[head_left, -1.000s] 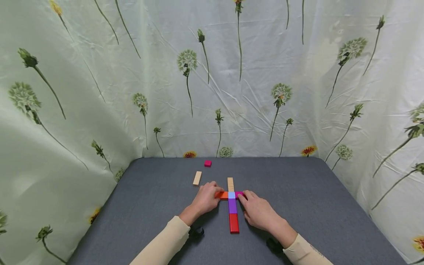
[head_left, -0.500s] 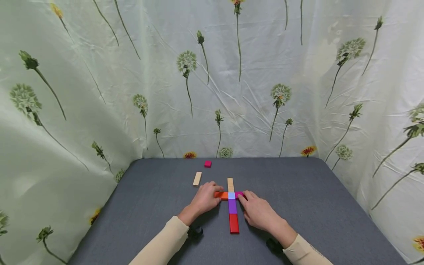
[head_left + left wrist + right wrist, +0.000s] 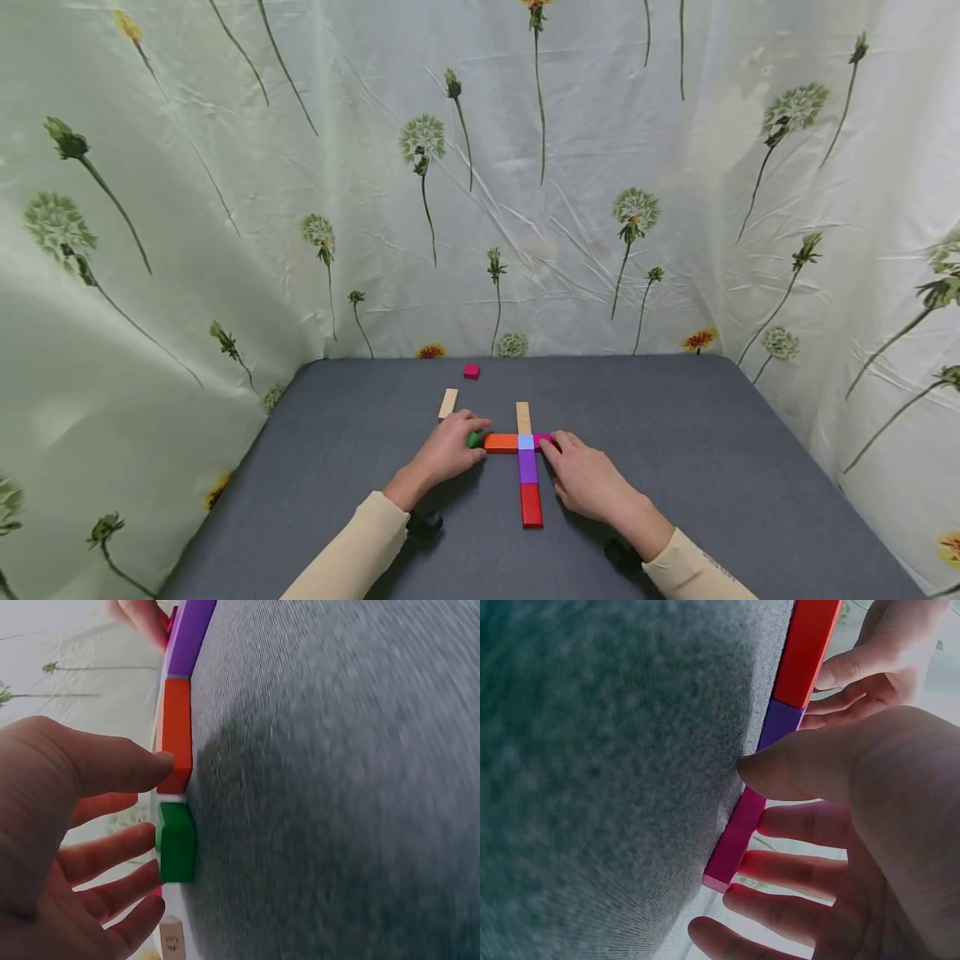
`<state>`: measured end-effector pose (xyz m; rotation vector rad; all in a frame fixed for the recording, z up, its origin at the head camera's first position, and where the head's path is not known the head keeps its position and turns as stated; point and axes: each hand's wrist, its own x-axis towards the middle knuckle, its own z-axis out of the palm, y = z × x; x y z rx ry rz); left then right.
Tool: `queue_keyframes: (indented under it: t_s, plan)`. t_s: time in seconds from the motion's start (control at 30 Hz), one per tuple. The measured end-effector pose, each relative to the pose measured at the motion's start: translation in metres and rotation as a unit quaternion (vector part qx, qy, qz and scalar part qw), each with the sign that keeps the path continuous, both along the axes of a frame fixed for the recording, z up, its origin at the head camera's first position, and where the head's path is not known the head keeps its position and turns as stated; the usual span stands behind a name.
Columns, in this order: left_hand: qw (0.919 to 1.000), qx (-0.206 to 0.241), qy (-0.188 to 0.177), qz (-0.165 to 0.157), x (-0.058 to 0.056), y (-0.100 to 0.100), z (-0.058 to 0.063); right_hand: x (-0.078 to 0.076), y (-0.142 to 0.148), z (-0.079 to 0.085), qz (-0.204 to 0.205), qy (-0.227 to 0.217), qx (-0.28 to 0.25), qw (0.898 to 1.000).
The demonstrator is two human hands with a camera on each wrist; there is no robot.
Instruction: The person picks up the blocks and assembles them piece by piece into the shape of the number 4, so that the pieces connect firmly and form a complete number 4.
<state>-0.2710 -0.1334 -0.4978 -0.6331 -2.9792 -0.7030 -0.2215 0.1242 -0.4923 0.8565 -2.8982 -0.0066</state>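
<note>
My left hand (image 3: pixel 444 450) is just off the left end of an orange block (image 3: pixel 501 443), fingers spread and holding nothing. Between its thumb and fingers shows a green block (image 3: pixel 177 847), lying in line beyond the orange one with a small gap. My right hand (image 3: pixel 588 482) has thumb and fingers on either side of a magenta block (image 3: pixel 735 840), which lies at the right of a light blue block (image 3: pixel 526 442). Below the blue block, a purple block (image 3: pixel 528 467) and a red block (image 3: pixel 532 506) run toward me; a plain wooden block (image 3: pixel 522 417) extends away.
Further back lie a loose wooden block (image 3: pixel 448 402), partly behind the left hand, and a small crimson block (image 3: pixel 471 372). A dark grey cloth surface (image 3: pixel 675 433) lies beneath everything. Flower-printed curtains (image 3: pixel 570 208) enclose its back and sides.
My left hand has let go of the orange block and shifted left, so the green block now shows beside it. My right hand has stayed at the magenta block.
</note>
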Motion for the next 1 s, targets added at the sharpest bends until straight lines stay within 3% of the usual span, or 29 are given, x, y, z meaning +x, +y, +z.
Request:
queue_keyframes:
  t_s: [0.47, 0.67, 1.0]
  plan:
    - [0.9965, 0.028, -0.036, -0.071, -0.007, -0.024, 0.000, 0.002, 0.000, 0.000, -0.004, 0.003, 0.002, 1.000]
    - [0.9979, 0.006, -0.011, -0.063, -0.009, -0.027, 0.000, 0.002, 0.000, 0.000, -0.004, 0.007, 0.003, 1.000]
    - [0.9991, 0.004, -0.001, -0.043, -0.011, -0.028, -0.006, 0.001, -0.001, -0.001, -0.010, 0.001, 0.005, 1.000]
